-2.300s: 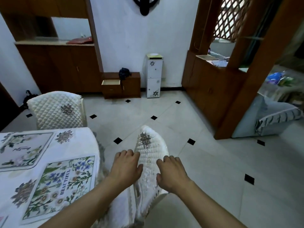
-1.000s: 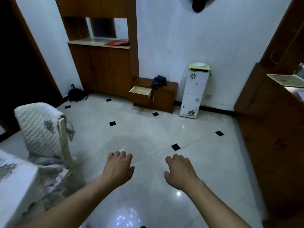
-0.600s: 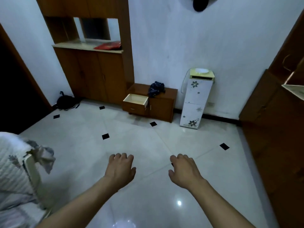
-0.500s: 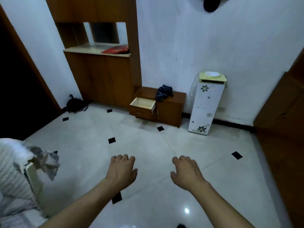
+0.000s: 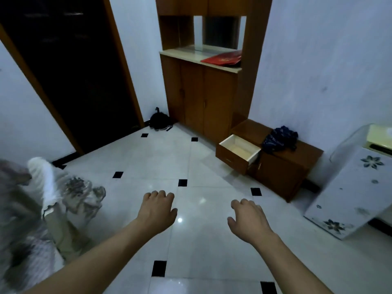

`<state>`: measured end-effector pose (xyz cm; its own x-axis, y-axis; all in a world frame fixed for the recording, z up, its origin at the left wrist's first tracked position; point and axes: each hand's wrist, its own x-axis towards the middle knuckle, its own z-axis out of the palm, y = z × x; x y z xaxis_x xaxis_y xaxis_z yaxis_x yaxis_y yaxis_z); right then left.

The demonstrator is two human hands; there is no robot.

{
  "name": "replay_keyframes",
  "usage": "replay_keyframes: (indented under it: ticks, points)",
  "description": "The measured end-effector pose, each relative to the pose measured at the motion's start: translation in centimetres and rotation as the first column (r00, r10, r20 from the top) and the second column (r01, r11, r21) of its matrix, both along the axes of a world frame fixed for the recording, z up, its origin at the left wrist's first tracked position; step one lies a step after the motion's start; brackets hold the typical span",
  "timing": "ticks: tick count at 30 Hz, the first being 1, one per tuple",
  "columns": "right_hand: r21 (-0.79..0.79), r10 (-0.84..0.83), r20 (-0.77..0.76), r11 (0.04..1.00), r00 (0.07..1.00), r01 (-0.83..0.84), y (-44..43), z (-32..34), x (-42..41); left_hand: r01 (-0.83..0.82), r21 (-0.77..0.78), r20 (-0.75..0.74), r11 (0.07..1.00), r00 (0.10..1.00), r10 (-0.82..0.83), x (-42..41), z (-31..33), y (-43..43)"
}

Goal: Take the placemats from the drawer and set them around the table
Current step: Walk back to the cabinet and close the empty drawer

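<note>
Both hands are seen empty, held out palm-down over the tiled floor (image 5: 191, 158). The left hand (image 5: 158, 210) has its fingers loosely curled and slightly spread; nothing is held. The right hand (image 5: 247, 220) is likewise slack, fingers apart, thumb out to the side; no grip is closed on anything.

The open drawer (image 5: 238, 152) is noted at about 1 o'clock from the hands, well apart from them, pulled out of a low wooden cabinet (image 5: 282, 166) against the wall. Its long axis is seen running from the cabinet front out toward 10 o'clock, so its open mouth is presented obliquely. The pale interior is visible; no placemats can be made out inside, though the bottom is only partly seen. No placemats are in view elsewhere, and the tabletop is not identifiable; only a blurred covered chair (image 5: 48, 194) is recorded at 9 o'clock.

The right hand is judged the nearer to the drawer; the left is farther and toward the chair side. Both forearms are extended forward, roughly parallel, wrists level.

A dark bundle of cloth (image 5: 280, 139) lies on the cabinet top just beside the drawer, and a white floral dispenser (image 5: 347, 192) stands at 3 o'clock. A tall cupboard (image 5: 203, 98) with a red item (image 5: 222, 59) on its shelf is at 12 o'clock.

Judgement: the approach to the drawer is in progress; a closing of distance and a downward reach are needed first.
</note>
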<state>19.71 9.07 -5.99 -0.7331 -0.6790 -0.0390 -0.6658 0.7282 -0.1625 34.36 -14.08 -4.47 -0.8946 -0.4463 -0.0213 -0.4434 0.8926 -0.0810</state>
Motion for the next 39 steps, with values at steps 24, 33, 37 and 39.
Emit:
replay_keyframes:
  ticks: [24, 33, 37, 39]
  points:
    - [0.039, -0.356, 0.117, 0.935, 0.927, 0.354, -18.5, -3.2, -50.5, 0.363, 0.061, 0.046, 0.930, 0.930, -0.366, -59.1, -3.3, -20.5]
    - [0.068, -0.327, 0.190, 0.945, 0.926, 0.320, -24.8, -7.7, -69.0, 0.373, 0.093, 0.051, 0.923, 0.924, -0.378, -77.6, -7.1, -25.0]
    - [0.094, -0.334, 0.231, 0.942, 0.914, 0.321, -26.7, -8.9, -73.7, 0.411, 0.107, 0.074, 0.905, 0.905, -0.419, -83.7, -9.0, -26.9]
    - [0.105, -0.360, 0.248, 0.933, 0.899, 0.344, -27.7, -10.1, -75.8, 0.451, 0.113, 0.077, 0.885, 0.884, -0.460, -86.8, -10.4, -28.1]
